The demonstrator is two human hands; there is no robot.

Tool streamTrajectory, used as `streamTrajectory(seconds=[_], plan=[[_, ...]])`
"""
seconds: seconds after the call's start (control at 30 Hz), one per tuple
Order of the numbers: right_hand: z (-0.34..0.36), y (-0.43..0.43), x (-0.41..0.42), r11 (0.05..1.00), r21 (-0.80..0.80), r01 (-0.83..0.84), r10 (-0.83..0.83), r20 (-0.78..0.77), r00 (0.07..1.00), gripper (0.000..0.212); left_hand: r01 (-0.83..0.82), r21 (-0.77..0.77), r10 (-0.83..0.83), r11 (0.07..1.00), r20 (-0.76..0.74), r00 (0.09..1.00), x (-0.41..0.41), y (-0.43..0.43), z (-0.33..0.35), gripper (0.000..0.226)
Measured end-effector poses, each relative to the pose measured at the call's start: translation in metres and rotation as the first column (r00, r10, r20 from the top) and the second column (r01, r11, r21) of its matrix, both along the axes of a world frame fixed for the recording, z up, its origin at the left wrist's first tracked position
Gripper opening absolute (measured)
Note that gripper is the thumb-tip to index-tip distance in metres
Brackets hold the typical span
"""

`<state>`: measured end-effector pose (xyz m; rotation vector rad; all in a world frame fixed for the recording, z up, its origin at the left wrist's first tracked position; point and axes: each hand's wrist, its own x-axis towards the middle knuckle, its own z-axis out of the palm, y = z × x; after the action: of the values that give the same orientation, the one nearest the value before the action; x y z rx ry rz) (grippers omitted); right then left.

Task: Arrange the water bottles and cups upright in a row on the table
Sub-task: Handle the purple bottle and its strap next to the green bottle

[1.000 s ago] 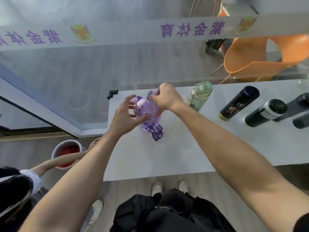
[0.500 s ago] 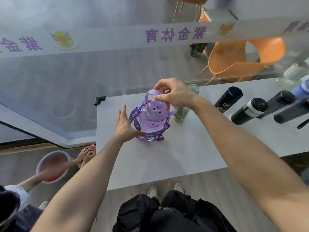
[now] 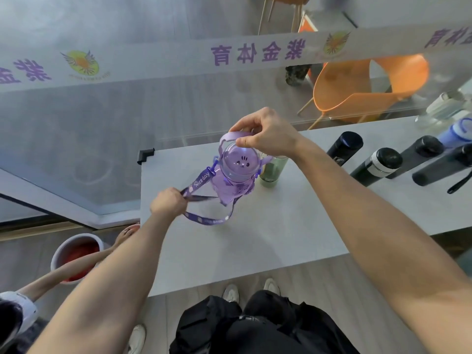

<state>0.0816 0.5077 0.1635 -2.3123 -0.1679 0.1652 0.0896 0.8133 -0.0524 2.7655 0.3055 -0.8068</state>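
Note:
A purple see-through bottle point(image 3: 233, 178) with a rabbit face on its lid stands upright near the far left of the grey table point(image 3: 268, 233). My right hand point(image 3: 265, 135) pinches its lilac carry handle from above. My left hand point(image 3: 168, 204) is closed on the bottle's purple strap point(image 3: 204, 221) and holds it out to the left. A green bottle point(image 3: 272, 171) stands upright just right of the purple one, partly behind my right wrist. Several black bottles point(image 3: 378, 168) stand in a row further right.
A blue bottle point(image 3: 457, 131) and a clear one point(image 3: 444, 107) stand at the far right edge. A glass wall runs behind the table, with an orange chair point(image 3: 362, 88) beyond it. Left of the table another person's arm point(image 3: 74, 269) reaches by a white bucket point(image 3: 76, 254).
The purple bottle went from tilted in both hands to standing upright. My left hand left its side and took the strap, pulling it left. My right hand shifted onto the carry handle.

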Motion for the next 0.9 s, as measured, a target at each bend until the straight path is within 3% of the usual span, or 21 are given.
streamTrajectory(seconds=[0.07,0.1,0.13,0.17,0.2,0.23,0.3,0.43,0.53,0.6,0.67,0.7,0.77,0.9], plan=[[0.000,0.002,-0.001,1.000,-0.016,0.005,-0.005,-0.002,1.000,0.024,-0.182,-0.170,0.177,0.969,-0.044,0.983,0.010,0.006,0.019,0.023],[-0.002,0.003,-0.001,1.000,-0.027,0.002,-0.002,0.001,1.000,0.024,-0.307,-0.323,0.298,0.895,-0.077,0.951,0.017,0.006,0.025,0.023],[-0.004,0.004,-0.002,0.999,-0.044,-0.004,0.004,0.005,1.000,0.024,-0.418,-0.509,0.422,0.752,-0.115,0.900,0.024,0.005,0.032,0.024],[-0.007,0.006,-0.002,0.997,-0.071,-0.009,0.009,0.006,1.000,0.024,-0.451,-0.669,0.518,0.591,-0.115,0.848,0.031,0.004,0.039,0.026],[-0.012,0.008,-0.002,0.995,-0.101,-0.014,0.015,0.007,1.000,0.024,-0.400,-0.777,0.570,0.486,-0.065,0.819,0.040,0.005,0.041,0.029],[-0.017,0.011,-0.002,0.991,-0.132,-0.018,0.019,0.002,1.000,0.025,-0.311,-0.834,0.572,0.455,0.007,0.820,0.047,0.005,0.042,0.031],[-0.028,0.015,-0.003,0.982,-0.183,-0.037,0.034,-0.020,0.999,0.028,-0.163,-0.827,0.475,0.537,0.137,0.869,0.054,0.002,0.049,0.034],[-0.053,0.025,-0.005,0.966,-0.244,-0.091,0.070,-0.092,0.993,0.032,-0.043,-0.758,0.278,0.650,0.185,0.943,0.049,-0.019,0.054,0.056],[-0.072,0.034,-0.007,0.952,-0.276,-0.134,0.099,-0.136,0.986,0.035,-0.016,-0.658,0.198,0.753,0.204,0.959,0.043,-0.026,0.047,0.053],[-0.081,0.039,-0.011,0.948,-0.283,-0.145,0.108,-0.143,0.984,0.035,0.036,-0.501,0.148,0.864,0.321,0.936,0.041,-0.021,0.043,0.040],[-0.086,0.042,-0.015,0.946,-0.287,-0.150,0.118,-0.127,0.985,0.036,0.098,-0.228,0.018,0.969,0.457,0.889,0.041,-0.011,0.040,0.026],[-0.087,0.044,-0.016,0.945,-0.290,-0.150,0.120,-0.120,0.986,0.038,0.090,-0.120,-0.024,0.989,0.464,0.885,0.040,-0.007,0.040,0.021],[-0.088,0.046,-0.016,0.946,-0.292,-0.139,0.112,-0.108,0.988,0.041,0.025,-0.050,-0.004,0.998,0.392,0.920,0.041,0.000,0.042,0.019],[-0.086,0.046,-0.018,0.946,-0.294,-0.133,0.110,-0.095,0.989,0.042,-0.112,-0.180,0.159,0.977,0.268,0.950,0.050,0.002,0.053,0.025]])
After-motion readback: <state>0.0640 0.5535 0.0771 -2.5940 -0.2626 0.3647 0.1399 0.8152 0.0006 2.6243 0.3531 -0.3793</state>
